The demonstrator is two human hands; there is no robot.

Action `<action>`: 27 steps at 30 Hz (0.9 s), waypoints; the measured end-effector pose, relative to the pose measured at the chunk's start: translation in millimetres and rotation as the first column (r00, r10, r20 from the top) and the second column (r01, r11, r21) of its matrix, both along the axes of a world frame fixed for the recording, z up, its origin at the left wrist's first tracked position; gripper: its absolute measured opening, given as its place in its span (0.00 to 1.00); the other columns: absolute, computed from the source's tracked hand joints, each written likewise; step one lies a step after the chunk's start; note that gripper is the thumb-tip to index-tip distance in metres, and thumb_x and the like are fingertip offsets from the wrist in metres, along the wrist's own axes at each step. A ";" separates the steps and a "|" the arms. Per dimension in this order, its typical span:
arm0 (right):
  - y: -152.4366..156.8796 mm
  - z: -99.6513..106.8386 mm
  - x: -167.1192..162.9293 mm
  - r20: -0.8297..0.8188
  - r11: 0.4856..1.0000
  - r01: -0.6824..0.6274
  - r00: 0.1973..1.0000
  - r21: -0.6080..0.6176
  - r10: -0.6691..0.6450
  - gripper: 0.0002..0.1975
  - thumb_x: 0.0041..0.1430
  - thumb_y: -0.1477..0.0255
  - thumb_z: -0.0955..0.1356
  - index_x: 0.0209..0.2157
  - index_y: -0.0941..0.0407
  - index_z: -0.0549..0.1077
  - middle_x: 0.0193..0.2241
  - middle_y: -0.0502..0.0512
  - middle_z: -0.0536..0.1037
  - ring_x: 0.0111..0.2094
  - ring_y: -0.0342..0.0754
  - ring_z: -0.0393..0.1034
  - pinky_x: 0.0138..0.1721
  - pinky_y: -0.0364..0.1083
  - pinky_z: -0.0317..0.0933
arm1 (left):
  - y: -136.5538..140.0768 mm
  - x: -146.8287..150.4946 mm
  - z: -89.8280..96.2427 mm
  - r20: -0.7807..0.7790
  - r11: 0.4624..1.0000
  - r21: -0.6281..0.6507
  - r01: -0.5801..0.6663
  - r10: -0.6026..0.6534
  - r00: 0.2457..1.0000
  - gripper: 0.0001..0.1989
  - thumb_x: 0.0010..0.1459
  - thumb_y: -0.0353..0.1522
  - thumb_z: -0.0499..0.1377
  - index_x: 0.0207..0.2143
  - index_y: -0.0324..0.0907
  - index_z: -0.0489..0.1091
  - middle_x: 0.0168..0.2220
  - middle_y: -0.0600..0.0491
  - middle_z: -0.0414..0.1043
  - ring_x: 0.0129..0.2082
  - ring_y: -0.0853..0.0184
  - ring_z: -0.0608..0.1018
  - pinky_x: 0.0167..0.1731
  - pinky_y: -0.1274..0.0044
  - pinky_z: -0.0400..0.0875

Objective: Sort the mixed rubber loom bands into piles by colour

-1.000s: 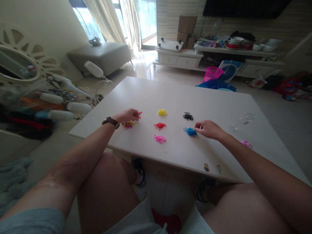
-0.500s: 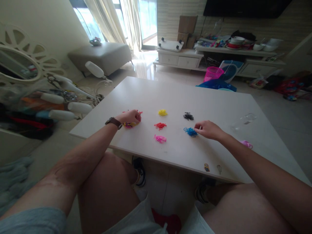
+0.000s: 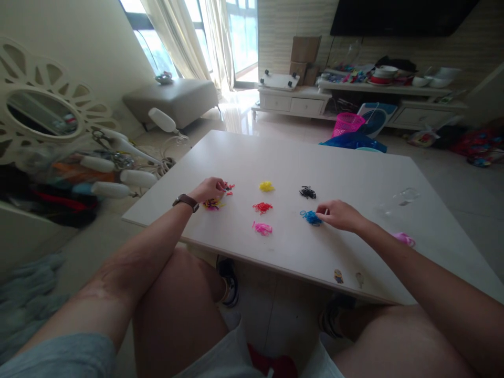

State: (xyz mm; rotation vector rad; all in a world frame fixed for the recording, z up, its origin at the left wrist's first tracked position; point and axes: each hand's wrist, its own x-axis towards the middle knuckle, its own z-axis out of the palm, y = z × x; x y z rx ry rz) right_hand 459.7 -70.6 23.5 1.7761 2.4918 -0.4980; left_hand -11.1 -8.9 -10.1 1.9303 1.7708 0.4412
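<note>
Left hand [image 3: 208,189] has shifted leftward, beside red bits [image 3: 229,187].

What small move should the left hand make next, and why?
Perhaps pick one band from the mixed rubber bands. The left hand is right there, and several colours lie jumbled around it, while the yellow bands, red bands, pink bands, black bands and blue bands lie in separate piles.
</note>
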 end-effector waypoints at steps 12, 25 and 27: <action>-2.3 4.1 -2.6 -0.006 1.000 0.003 1.000 -0.010 -0.003 0.09 0.57 0.64 0.67 0.32 0.51 0.79 0.34 0.52 0.83 0.33 0.48 0.74 0.30 0.44 0.58 | 7.4 -1.3 -11.2 0.009 1.000 -0.005 -0.009 0.009 1.000 0.13 0.40 0.31 0.61 0.33 0.42 0.74 0.26 0.53 0.74 0.26 0.66 0.74 0.24 0.78 0.63; -1.9 4.1 -3.1 -0.006 1.000 -0.004 1.000 -0.012 0.004 0.09 0.57 0.64 0.67 0.32 0.51 0.79 0.34 0.51 0.83 0.33 0.48 0.74 0.31 0.43 0.59 | 8.5 -4.6 -13.5 0.056 0.999 -0.025 -0.048 0.049 0.997 0.16 0.39 0.33 0.66 0.36 0.42 0.75 0.27 0.54 0.76 0.25 0.67 0.74 0.24 0.78 0.64; -2.6 5.1 -3.8 -0.008 1.000 -0.004 1.000 -0.012 0.004 0.09 0.57 0.64 0.67 0.32 0.51 0.79 0.34 0.51 0.83 0.33 0.48 0.74 0.31 0.43 0.59 | 8.6 -3.7 -13.2 0.059 0.999 -0.028 -0.042 0.043 0.997 0.17 0.39 0.34 0.67 0.36 0.42 0.76 0.27 0.54 0.75 0.24 0.68 0.74 0.25 0.78 0.64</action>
